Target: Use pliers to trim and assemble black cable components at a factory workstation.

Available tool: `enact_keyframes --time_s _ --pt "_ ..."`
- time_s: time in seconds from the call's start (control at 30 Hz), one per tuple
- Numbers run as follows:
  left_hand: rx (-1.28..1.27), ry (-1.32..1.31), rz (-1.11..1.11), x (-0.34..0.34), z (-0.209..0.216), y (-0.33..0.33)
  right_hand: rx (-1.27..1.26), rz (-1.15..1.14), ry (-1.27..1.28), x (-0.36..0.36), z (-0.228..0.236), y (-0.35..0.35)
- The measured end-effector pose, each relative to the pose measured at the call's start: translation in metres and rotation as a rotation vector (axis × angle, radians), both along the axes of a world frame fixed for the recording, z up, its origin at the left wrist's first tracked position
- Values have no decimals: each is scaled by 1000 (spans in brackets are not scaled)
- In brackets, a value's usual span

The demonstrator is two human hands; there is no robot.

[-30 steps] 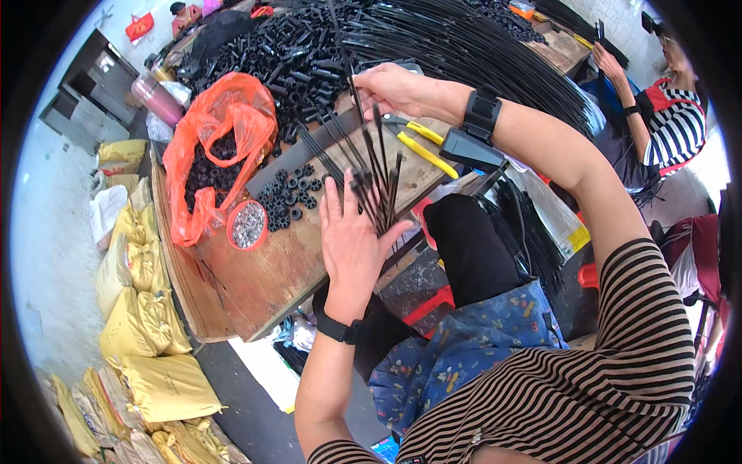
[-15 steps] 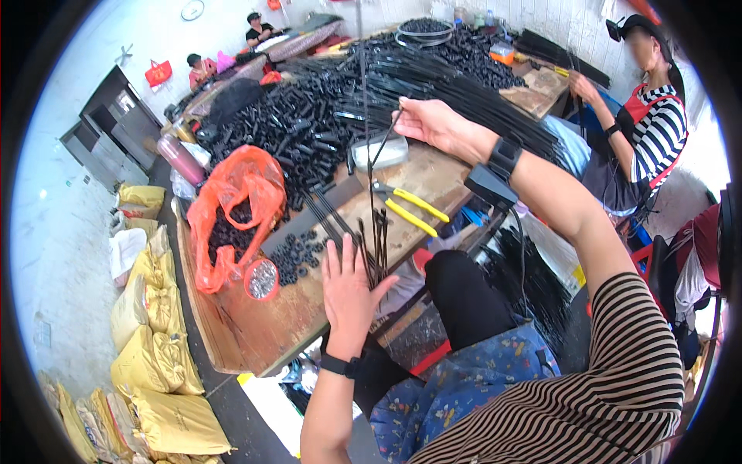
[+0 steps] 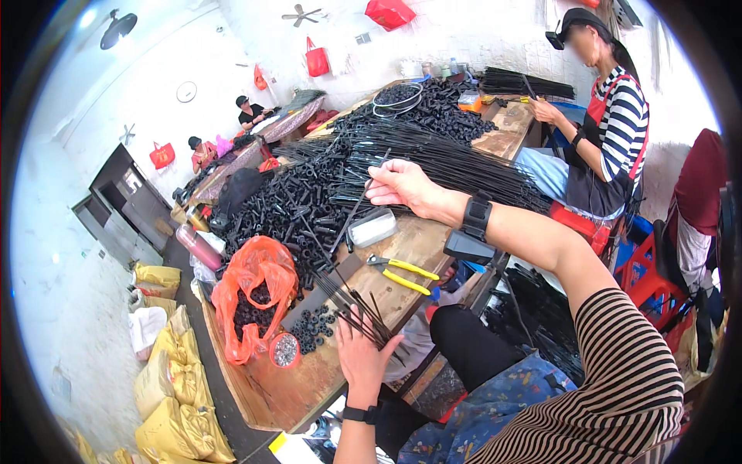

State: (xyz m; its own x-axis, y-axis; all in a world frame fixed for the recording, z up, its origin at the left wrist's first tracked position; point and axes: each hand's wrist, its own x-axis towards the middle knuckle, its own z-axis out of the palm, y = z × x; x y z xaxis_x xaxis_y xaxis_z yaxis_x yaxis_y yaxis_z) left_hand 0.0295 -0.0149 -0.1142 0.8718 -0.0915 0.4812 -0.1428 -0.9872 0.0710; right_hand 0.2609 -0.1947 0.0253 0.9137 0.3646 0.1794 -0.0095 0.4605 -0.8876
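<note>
My left hand (image 3: pixel 363 357) grips a fanned bundle of thin black rods (image 3: pixel 348 301) near the front edge of the wooden bench (image 3: pixel 309 387). My right hand (image 3: pixel 402 185), with a black wrist device behind it, pinches one thin black rod (image 3: pixel 357 207) that slants down toward the bundle. The hand hovers over a long sheaf of black rods (image 3: pixel 448 158) lying across the bench. A heap of short black tubes (image 3: pixel 286 205) lies to the left of that sheaf.
Yellow-handled pliers (image 3: pixel 402 274), a small clear box (image 3: pixel 372 228), an orange bag of black parts (image 3: pixel 251 298), a small round tin (image 3: pixel 284 349) and black rings (image 3: pixel 313 329) lie on the bench. A person in a striped top (image 3: pixel 607 131) works at right; yellow sacks (image 3: pixel 170 387) line the floor.
The view has tilted up toward the room. My right hand moved away from the bundle toward the rod sheaf, drawing one rod. My left hand keeps its hold on the bundle.
</note>
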Motion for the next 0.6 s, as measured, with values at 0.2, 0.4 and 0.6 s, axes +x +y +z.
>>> enact_keyframes --time_s 0.2,0.4,0.6 --pt "17 -32 2 0 -6 2 -33 -47 -49 -8 7 9" --pt "-19 -49 -22 2 -7 4 -15 -24 -42 -4 3 11" --pt "5 -23 9 0 -1 1 -33 -57 -50 -1 7 9"
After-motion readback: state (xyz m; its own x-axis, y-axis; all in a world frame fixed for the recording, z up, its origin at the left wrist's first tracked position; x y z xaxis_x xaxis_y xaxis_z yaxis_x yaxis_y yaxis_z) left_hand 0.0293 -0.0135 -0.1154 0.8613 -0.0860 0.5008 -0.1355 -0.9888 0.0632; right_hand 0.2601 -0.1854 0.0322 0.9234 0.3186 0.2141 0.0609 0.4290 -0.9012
